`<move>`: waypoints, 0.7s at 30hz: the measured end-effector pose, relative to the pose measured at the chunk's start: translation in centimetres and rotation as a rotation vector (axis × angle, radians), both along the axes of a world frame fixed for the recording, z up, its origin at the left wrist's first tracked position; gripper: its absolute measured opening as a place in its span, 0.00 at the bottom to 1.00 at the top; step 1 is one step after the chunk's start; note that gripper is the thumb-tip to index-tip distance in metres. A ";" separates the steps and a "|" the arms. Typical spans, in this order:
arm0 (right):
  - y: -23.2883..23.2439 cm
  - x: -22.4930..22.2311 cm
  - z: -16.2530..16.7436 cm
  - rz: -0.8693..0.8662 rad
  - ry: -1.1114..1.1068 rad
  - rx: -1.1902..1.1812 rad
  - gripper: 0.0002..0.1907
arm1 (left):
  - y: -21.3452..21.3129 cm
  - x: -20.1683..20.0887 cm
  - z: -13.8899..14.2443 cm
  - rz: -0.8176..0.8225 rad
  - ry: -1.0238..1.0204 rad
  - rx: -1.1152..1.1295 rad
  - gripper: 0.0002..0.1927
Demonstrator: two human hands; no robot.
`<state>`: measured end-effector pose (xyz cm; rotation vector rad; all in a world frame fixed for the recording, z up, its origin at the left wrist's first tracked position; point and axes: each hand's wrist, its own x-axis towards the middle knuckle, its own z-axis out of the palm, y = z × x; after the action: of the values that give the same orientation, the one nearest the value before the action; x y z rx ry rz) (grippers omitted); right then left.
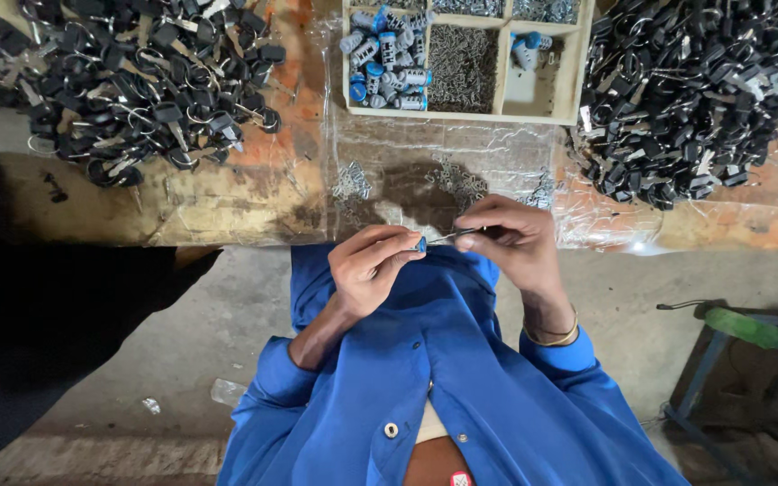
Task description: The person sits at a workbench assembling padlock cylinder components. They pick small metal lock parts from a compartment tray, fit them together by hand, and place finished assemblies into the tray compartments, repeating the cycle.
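My left hand (369, 264) is closed around a small lock cylinder (420, 244), of which only a blue end shows past the fingertips. My right hand (508, 238) pinches a thin metal tool (454, 237), its tip pointing left against the blue end. Both hands meet in front of my blue shirt, just below the edge of the workbench (227, 193). A gold bangle circles my right wrist.
A wooden divided tray (574, 81) at the bench's back holds grey and blue cylinders (387, 58) and small metal pieces (463, 67). Heaps of black-headed keys lie at the left (137, 81) and right (691, 94). Small metal bits (351, 180) lie near the edge. A green-topped stool (749, 328) stands at the right.
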<state>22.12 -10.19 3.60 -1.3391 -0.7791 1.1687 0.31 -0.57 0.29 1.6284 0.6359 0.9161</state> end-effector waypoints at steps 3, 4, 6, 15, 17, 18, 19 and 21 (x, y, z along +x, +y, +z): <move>0.2 -1.0 0.7 0.014 -0.135 0.001 0.12 | 0.1 -0.2 0.3 0.024 0.005 0.041 0.16; 0.3 -1.2 1.0 0.036 -0.255 0.036 0.12 | 0.3 -0.3 0.4 0.038 0.005 0.065 0.16; 0.5 -1.1 1.4 0.078 -0.373 0.057 0.12 | 1.1 -0.8 0.5 0.019 0.038 0.147 0.16; 2.6 -1.0 3.4 0.242 -0.502 0.142 0.10 | 1.4 0.0 0.4 -0.076 0.017 0.333 0.16; 2.4 1.5 4.6 0.426 -0.564 0.205 0.10 | 1.0 0.2 0.5 -0.093 0.000 0.318 0.15; 2.3 2.6 5.3 0.460 -0.668 0.228 0.10 | 1.1 0.4 0.4 -0.095 -0.010 0.316 0.15; 2.0 3.9 6.2 0.490 -0.772 0.248 0.11 | 1.3 0.6 0.4 -0.100 -0.020 0.313 0.15; 1.2 6.7 9.1 0.120 -0.922 0.206 0.09 | 1.6 0.5 0.6 -0.087 0.027 0.283 0.16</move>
<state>28.83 -8.99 12.74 -1.6609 -1.5996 0.4809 0.84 1.02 0.86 1.9074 0.4641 0.9544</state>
